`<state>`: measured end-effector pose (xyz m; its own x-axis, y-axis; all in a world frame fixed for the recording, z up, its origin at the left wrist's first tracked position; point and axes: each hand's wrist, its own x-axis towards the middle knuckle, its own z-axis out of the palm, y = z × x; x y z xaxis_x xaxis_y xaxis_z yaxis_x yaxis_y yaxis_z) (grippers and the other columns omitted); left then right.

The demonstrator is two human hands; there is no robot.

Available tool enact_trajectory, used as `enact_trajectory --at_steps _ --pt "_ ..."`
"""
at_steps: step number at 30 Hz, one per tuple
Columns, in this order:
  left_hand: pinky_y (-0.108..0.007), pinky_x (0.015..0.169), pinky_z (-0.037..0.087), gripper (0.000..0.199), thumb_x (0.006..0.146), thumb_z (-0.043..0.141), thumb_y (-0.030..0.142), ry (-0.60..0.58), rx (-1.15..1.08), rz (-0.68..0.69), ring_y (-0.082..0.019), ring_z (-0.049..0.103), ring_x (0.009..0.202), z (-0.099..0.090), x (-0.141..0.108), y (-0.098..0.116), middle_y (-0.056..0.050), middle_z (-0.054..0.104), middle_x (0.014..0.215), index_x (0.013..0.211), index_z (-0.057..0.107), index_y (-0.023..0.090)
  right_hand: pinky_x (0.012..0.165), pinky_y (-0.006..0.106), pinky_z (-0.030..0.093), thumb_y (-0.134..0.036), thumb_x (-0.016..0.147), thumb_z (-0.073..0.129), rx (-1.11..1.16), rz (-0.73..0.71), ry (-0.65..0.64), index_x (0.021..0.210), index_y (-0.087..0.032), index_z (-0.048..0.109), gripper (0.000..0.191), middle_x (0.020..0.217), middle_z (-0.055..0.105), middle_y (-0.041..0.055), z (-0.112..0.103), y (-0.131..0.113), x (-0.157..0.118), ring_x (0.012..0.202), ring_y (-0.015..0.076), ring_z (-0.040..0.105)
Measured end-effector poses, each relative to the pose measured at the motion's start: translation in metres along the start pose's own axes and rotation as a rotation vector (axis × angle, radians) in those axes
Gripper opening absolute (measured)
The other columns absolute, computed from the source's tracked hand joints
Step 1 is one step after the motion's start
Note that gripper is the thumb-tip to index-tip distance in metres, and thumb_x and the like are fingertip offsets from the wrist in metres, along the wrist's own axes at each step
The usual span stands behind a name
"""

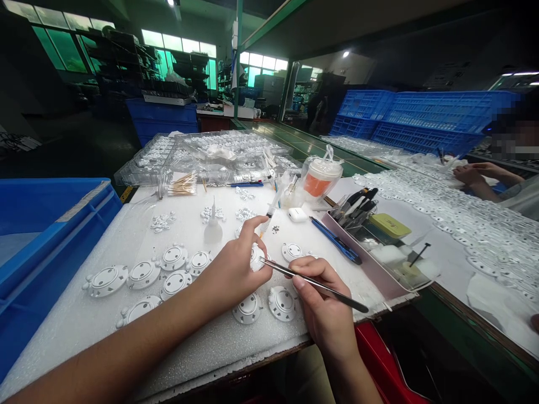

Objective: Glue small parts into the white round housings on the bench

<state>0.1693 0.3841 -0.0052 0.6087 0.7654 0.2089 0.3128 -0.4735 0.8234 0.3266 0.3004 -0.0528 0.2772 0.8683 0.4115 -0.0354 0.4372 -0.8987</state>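
Pinching a white disc point(256, 259) in the left hand point(236, 265) toward the tabletop's front edge point(246, 354), apparently worked it with tweezers point(343, 298) gripped in the right hand point(326, 303), likely needing steadiness next.

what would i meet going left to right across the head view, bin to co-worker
Blue bin → cotton swabs → dropper bottle → white disc part held in the left hand → small white case → blue utility knife → yellow-green box → co-worker's hands
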Motion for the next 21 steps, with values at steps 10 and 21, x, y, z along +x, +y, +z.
enact_trajectory --at_steps 10,21 --pt "-0.028 0.078 0.041 0.069 0.076 0.057 0.013 -0.012 -0.011 -0.006 -0.015 0.059 0.08 -0.001 -0.0002 0.0005 0.001 0.061 0.098 0.136 0.025 0.026 0.077 0.023 0.045 -0.019 0.087 0.062 -0.03 -0.041 -0.034 0.09 -0.024 0.061 0.006 0.094 0.057 0.0013 0.0022 -0.0025 -0.001 0.09 0.0122 0.055" --pt "-0.027 0.076 0.043 0.065 0.08 0.058 0.019 0.005 -0.017 0.018 -0.015 0.061 0.079 0.0002 0.0 -0.0019 0.002 0.061 0.096 0.136 0.024 0.026 0.081 0.02 0.045 -0.018 0.088 0.06 -0.077 -0.104 -0.08 0.095 -0.024 0.06 0.01 0.096 0.056 0.0013 0.0022 -0.0054 -0.0007 0.093 0.0107 0.055"
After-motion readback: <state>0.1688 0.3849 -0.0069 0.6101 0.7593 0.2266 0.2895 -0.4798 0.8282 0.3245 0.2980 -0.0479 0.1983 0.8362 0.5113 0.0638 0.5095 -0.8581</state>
